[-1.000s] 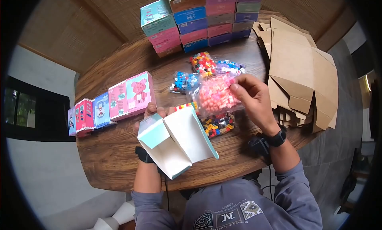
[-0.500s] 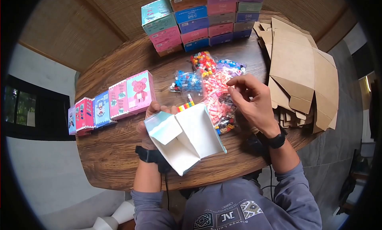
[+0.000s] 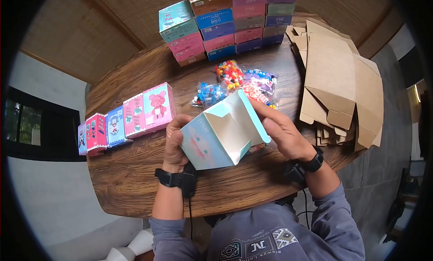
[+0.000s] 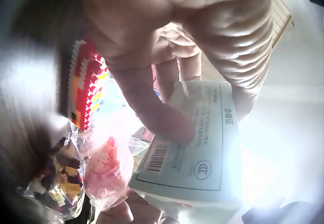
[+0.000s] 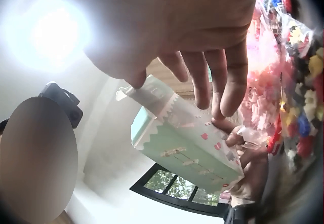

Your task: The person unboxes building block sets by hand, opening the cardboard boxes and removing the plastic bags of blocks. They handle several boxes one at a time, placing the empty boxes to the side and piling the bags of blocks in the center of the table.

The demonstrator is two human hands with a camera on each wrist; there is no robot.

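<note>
My left hand (image 3: 176, 141) grips a light-green toy-block box (image 3: 205, 141) by its closed end, thumb across the barcode face and fingers on the other side. The box tilts in the air with its lid swung up and its white inside showing; I see nothing in it. At the lid's edge, the thumb of my right hand (image 3: 284, 130) touches the card, while the other fingers reach out nearly straight beside the box (image 5: 187, 153). Behind the box on the table lies a clear bag of pink blocks (image 5: 260, 82), partly hidden in the head view.
Bags of blue blocks (image 3: 210, 94), red and yellow blocks (image 3: 230, 73) and purple blocks (image 3: 264, 78) lie beyond the box. Coloured boxes (image 3: 221, 30) are stacked at the back. More boxes (image 3: 158, 107) stand left; flattened cardboard (image 3: 331, 71) is piled right.
My right hand let go of the bag of pink blocks among the other bags and moved to the box lid. My left hand turned the box, so its printed side now faces up.
</note>
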